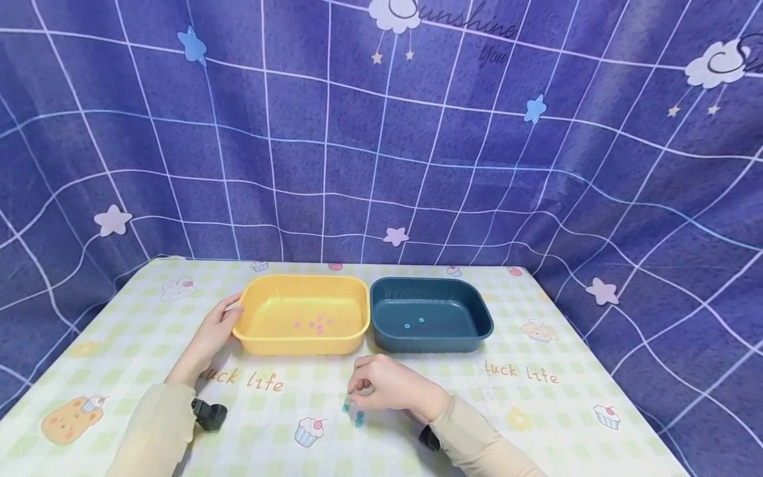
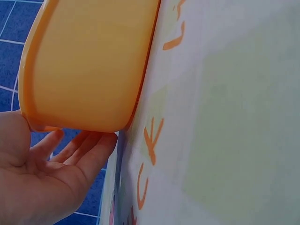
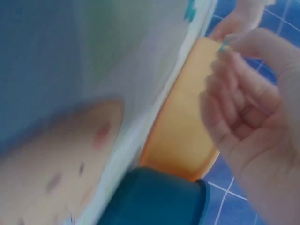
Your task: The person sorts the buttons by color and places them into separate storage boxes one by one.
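My left hand (image 1: 216, 330) holds the left end of a yellow plastic tub (image 1: 301, 346), thumb at the rim and fingers against the outer end wall, as the left wrist view shows. Several small pink beads (image 1: 320, 328) lie on the tub's floor. In front of the tubs, my right hand (image 1: 390, 385) is low over the cloth. Between its thumb and index finger it pinches a tiny teal bead (image 3: 223, 47). A few more teal beads (image 1: 359, 419) lie on the cloth just below those fingertips.
A dark teal-blue tub (image 1: 429, 344) stands against the yellow tub's right side, with two teal beads (image 1: 421, 320) inside. The table wears a pale checked cloth (image 1: 512, 391) with printed cupcakes and lettering. A blue gridded curtain (image 1: 357, 152) hangs behind the table.
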Tool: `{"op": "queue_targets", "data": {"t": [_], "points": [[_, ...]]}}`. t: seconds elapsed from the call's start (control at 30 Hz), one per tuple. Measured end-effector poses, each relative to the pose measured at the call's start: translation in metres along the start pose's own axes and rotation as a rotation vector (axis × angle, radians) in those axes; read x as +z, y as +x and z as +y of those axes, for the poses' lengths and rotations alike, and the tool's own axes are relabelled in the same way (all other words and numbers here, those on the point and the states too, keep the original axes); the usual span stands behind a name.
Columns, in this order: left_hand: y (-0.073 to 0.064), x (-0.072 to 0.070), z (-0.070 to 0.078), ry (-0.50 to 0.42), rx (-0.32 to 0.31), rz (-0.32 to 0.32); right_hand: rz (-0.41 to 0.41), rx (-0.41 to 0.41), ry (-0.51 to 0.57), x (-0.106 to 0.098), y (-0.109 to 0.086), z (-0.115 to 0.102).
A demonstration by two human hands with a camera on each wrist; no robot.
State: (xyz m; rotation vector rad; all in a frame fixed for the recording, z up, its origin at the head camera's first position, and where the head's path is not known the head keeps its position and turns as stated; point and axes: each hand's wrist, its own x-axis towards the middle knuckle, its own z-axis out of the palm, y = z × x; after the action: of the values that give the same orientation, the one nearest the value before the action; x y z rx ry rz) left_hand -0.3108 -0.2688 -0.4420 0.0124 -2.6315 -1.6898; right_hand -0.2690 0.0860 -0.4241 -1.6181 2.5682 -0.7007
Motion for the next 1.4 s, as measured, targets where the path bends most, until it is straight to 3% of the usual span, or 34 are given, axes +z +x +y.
{"op": "queue_targets", "data": {"t": [0.17, 0.4, 0.57, 1.4], "points": [[0.000, 0.000, -0.003, 0.006, 0.000, 0.009, 0.034, -0.020, -0.020, -0.008, 0.001, 0.000], [0.000, 0.001, -0.002, 0.016, 0.007, 0.018, 0.090, 0.028, -0.015, -0.031, 0.004, -0.001], [0.000, 0.000, -0.001, 0.012, 0.011, 0.020, 0.135, 0.017, -0.017, -0.042, 0.008, 0.000], [-0.001, 0.000, -0.001, 0.003, 0.009, 0.008, 0.204, 0.107, 0.010, -0.066, 0.013, 0.019]]}}
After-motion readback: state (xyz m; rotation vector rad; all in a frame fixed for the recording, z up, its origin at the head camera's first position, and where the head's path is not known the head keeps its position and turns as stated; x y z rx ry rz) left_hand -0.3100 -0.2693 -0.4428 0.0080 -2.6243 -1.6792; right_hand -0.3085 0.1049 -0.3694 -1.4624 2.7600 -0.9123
